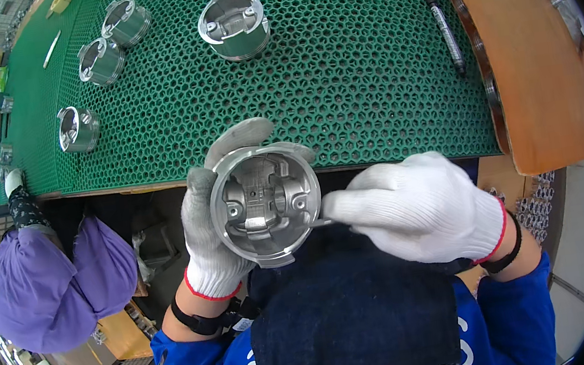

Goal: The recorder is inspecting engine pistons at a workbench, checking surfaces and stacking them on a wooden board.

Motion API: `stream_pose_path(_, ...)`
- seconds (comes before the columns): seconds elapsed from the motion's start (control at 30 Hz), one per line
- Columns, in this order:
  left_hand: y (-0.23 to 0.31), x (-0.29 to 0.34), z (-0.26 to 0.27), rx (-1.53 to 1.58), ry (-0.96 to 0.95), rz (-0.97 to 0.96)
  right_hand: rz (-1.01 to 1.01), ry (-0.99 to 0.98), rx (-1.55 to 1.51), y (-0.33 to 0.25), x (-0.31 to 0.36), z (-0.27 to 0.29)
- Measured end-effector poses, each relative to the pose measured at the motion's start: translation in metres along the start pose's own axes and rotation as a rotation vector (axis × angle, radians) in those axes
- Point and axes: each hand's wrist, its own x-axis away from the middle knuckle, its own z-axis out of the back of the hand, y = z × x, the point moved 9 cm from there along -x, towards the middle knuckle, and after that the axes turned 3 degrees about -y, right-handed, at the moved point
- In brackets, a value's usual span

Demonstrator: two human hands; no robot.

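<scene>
My left hand (202,221), in a white knit glove with a red cuff, grips a silver metal piston (261,215) from its left and far sides. The piston's hollow underside faces up, showing the pin bosses inside. From the right, my gloved right hand (415,208) pinches a thin metal tool (321,222), whose end meets the piston's right rim. The fingers hide most of that tool. Both hands are in front of the bench's near edge, above my dark apron (354,308).
A green honeycomb mat (337,79) covers the bench. On it stand a piston (234,26) at the middle back and several more at left. A black marker (444,30) lies near a brown board (532,59) on the right. Another person in purple (44,281) is at left.
</scene>
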Motion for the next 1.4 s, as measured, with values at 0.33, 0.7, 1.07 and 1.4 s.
stream_pose_path(0.33,0.038,0.001,-0.008,0.079,-0.028,-0.243,-0.581,0.138,-1.008,0.052,0.024,0.014)
stream_pose_path(0.7,-0.003,0.009,-0.011,0.423,-0.213,0.139,-0.056,0.194,0.032,0.015,-0.006,0.0)
stream_pose_path(1.07,0.009,0.004,0.015,-0.209,0.013,-0.004,-0.04,0.12,0.097,0.012,-0.018,0.022)
stream_pose_path(1.4,0.076,-0.011,0.031,-0.564,0.085,-0.261,-0.569,-0.323,-1.192,0.034,-0.022,-0.044)
